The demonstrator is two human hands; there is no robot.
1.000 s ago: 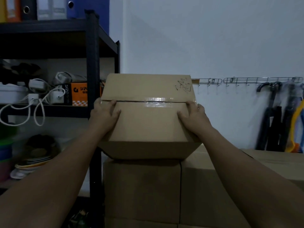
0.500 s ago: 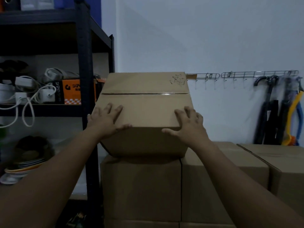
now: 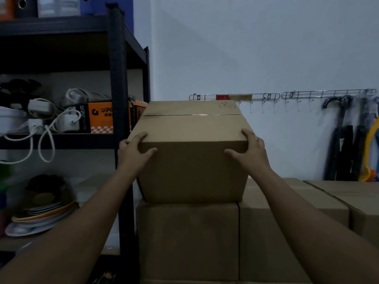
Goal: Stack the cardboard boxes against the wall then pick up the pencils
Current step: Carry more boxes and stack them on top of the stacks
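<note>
Cardboard boxes (image 3: 187,238) of plain brown stand stacked in a row along the white wall (image 3: 246,48), just right of a black metal shelf rack (image 3: 117,99) carrying white power adapters (image 3: 67,121), an orange carton (image 3: 100,119) and piled plates (image 3: 41,214). Chrome wire hook rails (image 3: 233,97) hang on the wall, with dark umbrellas (image 3: 346,140) at far right. A brown taped cardboard box (image 3: 192,167) sits on the leftmost stack. The left hand (image 3: 134,152) grips its near left top corner and the right hand (image 3: 251,152) its near right one. Their fingers (image 3: 141,137) curl over the top edge, with the thumbs spread on the near face.
</note>
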